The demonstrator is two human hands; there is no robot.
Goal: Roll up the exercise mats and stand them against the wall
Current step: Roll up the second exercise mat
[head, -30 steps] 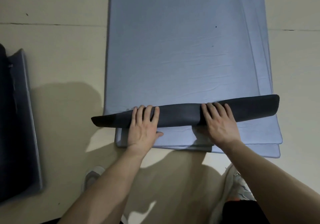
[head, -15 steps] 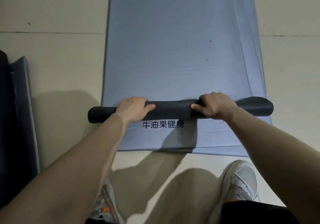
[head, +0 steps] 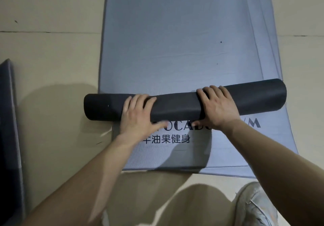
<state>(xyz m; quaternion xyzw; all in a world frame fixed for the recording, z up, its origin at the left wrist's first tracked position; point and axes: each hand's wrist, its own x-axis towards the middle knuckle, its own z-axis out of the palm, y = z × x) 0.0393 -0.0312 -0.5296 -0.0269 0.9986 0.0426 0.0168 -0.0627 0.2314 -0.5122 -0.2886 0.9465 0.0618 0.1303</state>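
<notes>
A grey sneaker [head: 254,206] stands on the beige tiled floor [head: 52,59]. Just beyond it lies a flat blue-grey exercise mat with printed lettering [head: 228,155]. On top of that mat, the left hand [head: 138,115] and the right hand [head: 217,106] press down with spread fingers on the dark, partly rolled mat [head: 175,105]. Its unrolled blue-grey length [head: 175,42] stretches away. Another dark mat [head: 8,120] lies at the left edge.

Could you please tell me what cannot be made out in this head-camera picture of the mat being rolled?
Head view:
- Lettering on the lower mat: its middle is covered by the roll, the left hand and the right hand.
- Left hand's fingers: motion-blurred.
- Unrolled mat: far end cut off by the top edge.
- Dark object: cut off by the left edge, unidentifiable.
</notes>
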